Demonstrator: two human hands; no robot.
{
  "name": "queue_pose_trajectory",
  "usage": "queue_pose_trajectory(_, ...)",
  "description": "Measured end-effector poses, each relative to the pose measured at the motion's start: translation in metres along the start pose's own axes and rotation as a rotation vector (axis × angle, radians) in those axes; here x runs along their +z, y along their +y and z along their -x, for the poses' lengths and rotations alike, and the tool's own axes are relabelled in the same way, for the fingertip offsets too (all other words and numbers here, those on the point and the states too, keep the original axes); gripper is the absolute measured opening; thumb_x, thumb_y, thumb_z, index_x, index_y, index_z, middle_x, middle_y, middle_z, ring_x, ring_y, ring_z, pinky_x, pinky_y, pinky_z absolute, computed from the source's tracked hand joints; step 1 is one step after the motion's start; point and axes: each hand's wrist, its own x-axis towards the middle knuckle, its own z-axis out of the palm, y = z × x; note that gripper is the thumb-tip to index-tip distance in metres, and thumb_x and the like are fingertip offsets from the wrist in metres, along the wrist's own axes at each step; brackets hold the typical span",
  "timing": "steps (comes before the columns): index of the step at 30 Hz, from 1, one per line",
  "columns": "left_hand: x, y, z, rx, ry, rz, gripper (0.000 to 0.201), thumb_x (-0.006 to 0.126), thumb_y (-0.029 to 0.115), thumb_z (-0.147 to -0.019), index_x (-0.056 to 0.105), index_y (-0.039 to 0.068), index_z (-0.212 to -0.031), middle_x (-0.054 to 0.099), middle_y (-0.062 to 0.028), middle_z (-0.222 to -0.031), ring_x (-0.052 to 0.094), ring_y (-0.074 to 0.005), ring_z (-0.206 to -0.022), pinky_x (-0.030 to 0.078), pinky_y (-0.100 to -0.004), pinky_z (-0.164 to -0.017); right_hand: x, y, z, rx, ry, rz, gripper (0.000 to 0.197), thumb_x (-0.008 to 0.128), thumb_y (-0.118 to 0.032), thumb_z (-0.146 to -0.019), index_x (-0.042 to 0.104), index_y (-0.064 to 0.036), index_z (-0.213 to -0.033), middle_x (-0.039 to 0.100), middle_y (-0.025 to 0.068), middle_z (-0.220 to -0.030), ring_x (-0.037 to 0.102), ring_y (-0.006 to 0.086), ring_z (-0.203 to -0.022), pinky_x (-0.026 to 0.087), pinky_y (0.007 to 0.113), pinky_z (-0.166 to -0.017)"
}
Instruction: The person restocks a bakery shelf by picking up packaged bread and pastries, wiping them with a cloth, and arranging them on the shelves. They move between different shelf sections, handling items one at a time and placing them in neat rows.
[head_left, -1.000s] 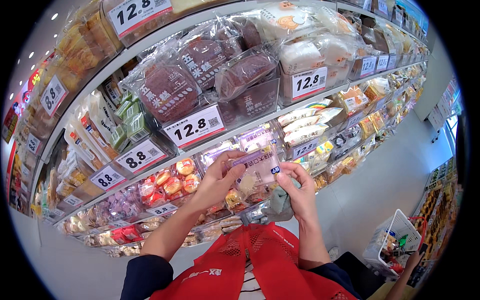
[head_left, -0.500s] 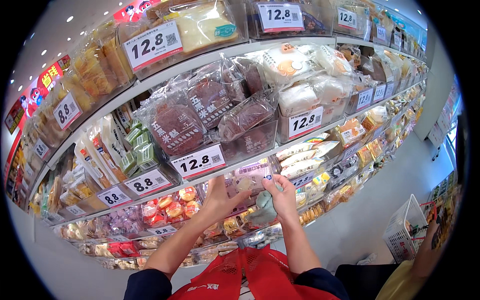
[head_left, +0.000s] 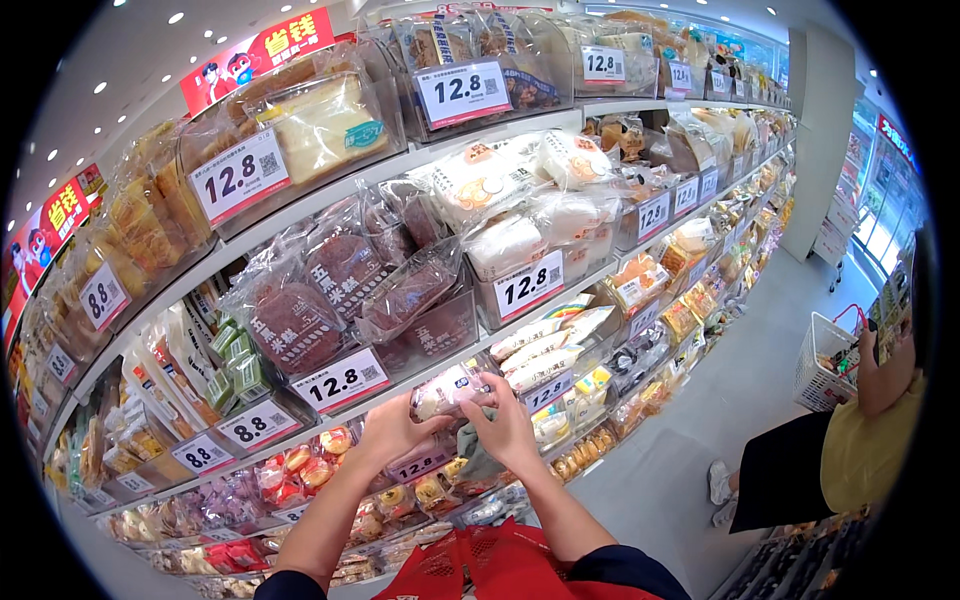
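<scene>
Between my two hands is a clear-wrapped bread pack (head_left: 437,394), pale and purplish, held at the front of a lower shelf. My left hand (head_left: 398,428) grips its left side, fingers mostly hidden behind the wrap. My right hand (head_left: 503,425) closes on its right end, the thumb on top near a small label. A grey-green cloth (head_left: 477,455) hangs under my right hand, seemingly tucked into it. Just above, dark purple-brown wrapped cakes (head_left: 290,322) stand in a clear bin with a price tag (head_left: 341,380) at its front.
Shelves of wrapped breads curve away to both sides. White bread packs (head_left: 505,246) fill the bin to the upper right. At the right a person in a yellow top (head_left: 872,455) stands in the aisle, holding a phone-like dark object, beside a white shopping basket (head_left: 822,368).
My view has swung right, bringing more of the aisle and the person into sight. Both hands now hold the pack together, its top with the label turned up toward me.
</scene>
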Motion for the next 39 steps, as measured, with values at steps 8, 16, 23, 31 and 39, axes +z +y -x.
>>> queue_pose_trajectory(8,0.013,0.007,-0.001,0.162,-0.036,-0.262,0.088,0.069,0.051,-0.082,0.033,0.001,-0.144,0.051,-0.0242,-0.128,0.052,-0.0420,-0.115,0.041,-0.0480,-0.096,-0.012,0.002,0.007,0.018,-0.059,0.013,0.052,0.069,-0.027,-0.086,0.055,-0.0053,-0.130,0.070,0.0160,-0.096,0.067,0.0352,-0.092,0.051,0.040,-0.080)
queue_pose_trajectory(16,0.025,0.001,0.002,0.342,0.117,-0.396,0.090,0.067,0.056,-0.081,0.034,0.001,-0.145,0.052,-0.0203,-0.129,0.052,-0.0363,-0.117,0.041,-0.0450,-0.097,-0.033,0.002,0.016,-0.047,-0.077,-0.026,0.045,0.068,-0.025,-0.087,0.057,-0.0064,-0.127,0.069,0.0104,-0.091,0.067,0.0311,-0.089,0.051,0.039,-0.079)
queue_pose_trajectory(23,0.024,0.022,0.008,0.374,0.168,-0.432,0.087,0.070,0.049,-0.081,0.035,-0.002,-0.142,0.048,-0.0182,-0.134,0.045,-0.0344,-0.123,0.035,-0.0470,-0.102,-0.078,0.008,0.037,0.007,-0.068,0.034,0.034,0.070,-0.025,-0.084,0.066,-0.0063,-0.113,0.071,0.0096,-0.089,0.068,0.0290,-0.082,0.051,0.035,-0.073)
queue_pose_trajectory(31,0.019,0.022,-0.017,0.053,-0.095,-0.299,0.072,0.068,0.035,-0.086,0.037,0.003,-0.142,0.046,-0.0202,-0.137,0.051,-0.0382,-0.118,0.043,-0.0474,-0.096,-0.125,0.038,0.087,0.103,0.168,0.113,0.030,0.070,-0.019,-0.083,0.067,-0.0018,-0.108,0.071,0.0106,-0.082,0.068,0.0235,-0.070,0.051,0.033,-0.066)
queue_pose_trajectory(39,0.015,0.025,0.000,0.327,0.000,-0.277,0.089,0.071,0.037,-0.082,0.027,-0.003,-0.147,0.038,-0.0208,-0.145,0.038,-0.0395,-0.130,0.030,-0.0466,-0.110,-0.169,0.039,0.105,0.306,0.307,0.194,0.032,0.070,-0.023,-0.083,0.069,-0.0049,-0.108,0.071,0.0099,-0.082,0.066,0.0260,-0.064,0.049,0.036,-0.061)
